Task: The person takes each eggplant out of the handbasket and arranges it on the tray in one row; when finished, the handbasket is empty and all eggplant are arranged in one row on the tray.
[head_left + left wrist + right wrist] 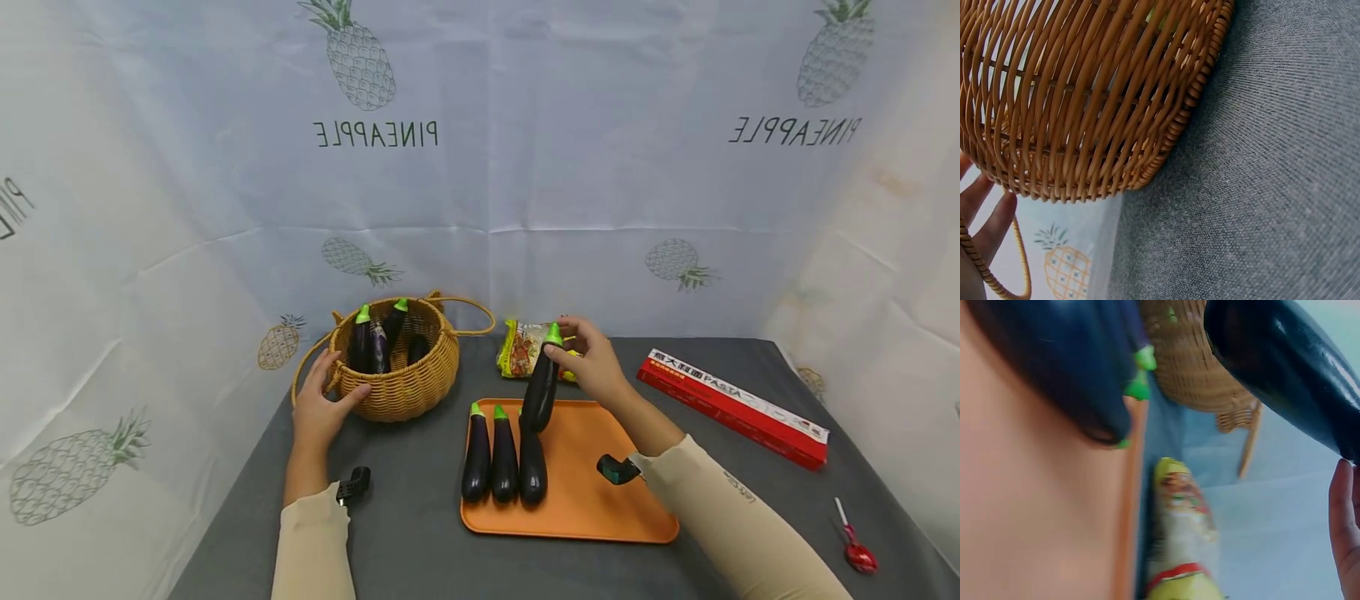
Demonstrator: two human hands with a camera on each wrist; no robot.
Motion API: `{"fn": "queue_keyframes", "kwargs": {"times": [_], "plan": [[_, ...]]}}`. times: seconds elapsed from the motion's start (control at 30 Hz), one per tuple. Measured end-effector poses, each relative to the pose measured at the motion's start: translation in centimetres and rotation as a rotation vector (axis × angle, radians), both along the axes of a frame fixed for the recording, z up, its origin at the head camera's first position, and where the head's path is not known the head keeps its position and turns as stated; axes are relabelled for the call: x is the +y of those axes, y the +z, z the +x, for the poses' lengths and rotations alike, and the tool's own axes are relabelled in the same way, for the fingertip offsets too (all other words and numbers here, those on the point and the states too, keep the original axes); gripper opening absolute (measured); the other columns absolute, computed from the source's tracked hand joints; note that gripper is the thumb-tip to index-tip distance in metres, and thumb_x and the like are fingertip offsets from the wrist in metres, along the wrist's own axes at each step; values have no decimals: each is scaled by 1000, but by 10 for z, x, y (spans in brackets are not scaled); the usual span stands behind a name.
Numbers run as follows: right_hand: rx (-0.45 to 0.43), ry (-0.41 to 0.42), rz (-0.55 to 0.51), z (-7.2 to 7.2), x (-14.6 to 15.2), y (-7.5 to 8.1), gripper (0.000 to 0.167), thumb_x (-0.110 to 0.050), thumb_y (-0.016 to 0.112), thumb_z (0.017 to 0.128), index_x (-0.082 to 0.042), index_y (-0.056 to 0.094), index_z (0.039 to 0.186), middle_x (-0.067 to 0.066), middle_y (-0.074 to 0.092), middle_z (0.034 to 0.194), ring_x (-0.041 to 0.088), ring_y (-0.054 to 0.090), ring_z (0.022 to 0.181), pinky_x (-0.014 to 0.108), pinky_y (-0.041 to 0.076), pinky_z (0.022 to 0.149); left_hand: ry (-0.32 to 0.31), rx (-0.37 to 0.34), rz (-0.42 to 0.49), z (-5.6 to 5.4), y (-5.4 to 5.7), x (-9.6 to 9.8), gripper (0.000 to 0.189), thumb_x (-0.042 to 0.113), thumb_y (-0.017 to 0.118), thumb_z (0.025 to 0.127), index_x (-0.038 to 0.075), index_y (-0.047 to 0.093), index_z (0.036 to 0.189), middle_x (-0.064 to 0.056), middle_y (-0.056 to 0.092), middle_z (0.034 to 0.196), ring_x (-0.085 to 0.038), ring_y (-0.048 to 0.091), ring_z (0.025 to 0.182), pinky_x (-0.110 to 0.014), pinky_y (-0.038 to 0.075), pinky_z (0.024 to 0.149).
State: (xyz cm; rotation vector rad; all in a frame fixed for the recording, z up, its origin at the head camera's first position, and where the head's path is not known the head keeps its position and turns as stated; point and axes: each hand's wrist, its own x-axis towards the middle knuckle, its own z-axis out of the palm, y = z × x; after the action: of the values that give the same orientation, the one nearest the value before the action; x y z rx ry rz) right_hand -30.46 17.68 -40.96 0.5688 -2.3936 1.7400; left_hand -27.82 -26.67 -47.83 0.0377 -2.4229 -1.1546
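My right hand [596, 360] pinches a dark eggplant [541, 392] near its green stem, lifted over the orange tray [600, 467]. In the right wrist view, the held eggplant [1285, 362] fills the upper right. Three more eggplants [504, 460] lie side by side at the tray's left; the held one overlaps the top of the rightmost. My left hand [322, 408] rests on the left side of the wicker basket [401, 396], thumb spread across its front. Inside the basket are several eggplants [361, 343]. In the left wrist view, fingertips touch the basket's woven wall [1085, 106].
A yellow food packet [517, 350] lies behind the tray, partly covered by the right hand. On the right are a red and white pasta box [735, 408] and a red lollipop [859, 557]. The basket's looped handle [480, 312] sticks out to the right. Pineapple-print cloth [562, 183] hangs behind.
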Motion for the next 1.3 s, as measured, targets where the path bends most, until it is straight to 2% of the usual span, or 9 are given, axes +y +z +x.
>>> {"fn": "queue_keyframes", "kwargs": {"times": [0.13, 0.3, 0.5, 0.73, 1.0, 1.3], "plan": [[-87, -3, -45, 13, 3, -19, 52, -22, 68, 94, -8, 47, 139, 17, 52, 121, 31, 60, 100, 48, 56, 75, -1, 10, -3, 0, -1, -1, 82, 49, 79, 78, 24, 44, 148, 5, 27, 158, -36, 39, 134, -63, 35, 101], [-167, 18, -79, 27, 7, -40, 52, -23, 68, 94, -4, 47, 138, 19, 53, 118, 30, 62, 93, 48, 57, 73, -7, 7, 3, 0, -1, -1, 82, 50, 79, 78, 25, 43, 148, 5, 26, 158, -36, 39, 134, -60, 36, 101], [-237, 26, -68, 38, 14, -62, 53, -20, 66, 95, 1, 46, 139, 20, 55, 120, 27, 62, 94, 44, 57, 69, -11, -2, 10, -1, -1, 0, 84, 51, 78, 78, 25, 42, 149, 4, 26, 158, -36, 39, 135, -60, 36, 101], [-284, 38, -8, 37, 15, -79, 52, -19, 66, 94, 1, 48, 139, 18, 54, 117, 26, 61, 89, 39, 57, 66, -11, 4, 16, -1, 0, 0, 83, 51, 78, 78, 24, 43, 148, 5, 26, 158, -35, 36, 136, -58, 37, 102], [-318, -14, 73, 32, 17, -92, 46, -20, 68, 93, -1, 53, 132, 14, 58, 111, 23, 61, 84, 37, 54, 67, -12, -6, 19, 0, -1, 0, 84, 51, 78, 78, 26, 42, 149, 5, 26, 158, -34, 37, 136, -58, 37, 103], [-367, -26, 206, 30, 15, -93, 40, -23, 68, 93, -6, 57, 128, 12, 58, 108, 22, 61, 85, 37, 56, 65, -18, 10, 24, 0, 2, 1, 83, 49, 79, 78, 24, 43, 148, -2, 28, 158, -35, 36, 136, -58, 37, 102]]}}
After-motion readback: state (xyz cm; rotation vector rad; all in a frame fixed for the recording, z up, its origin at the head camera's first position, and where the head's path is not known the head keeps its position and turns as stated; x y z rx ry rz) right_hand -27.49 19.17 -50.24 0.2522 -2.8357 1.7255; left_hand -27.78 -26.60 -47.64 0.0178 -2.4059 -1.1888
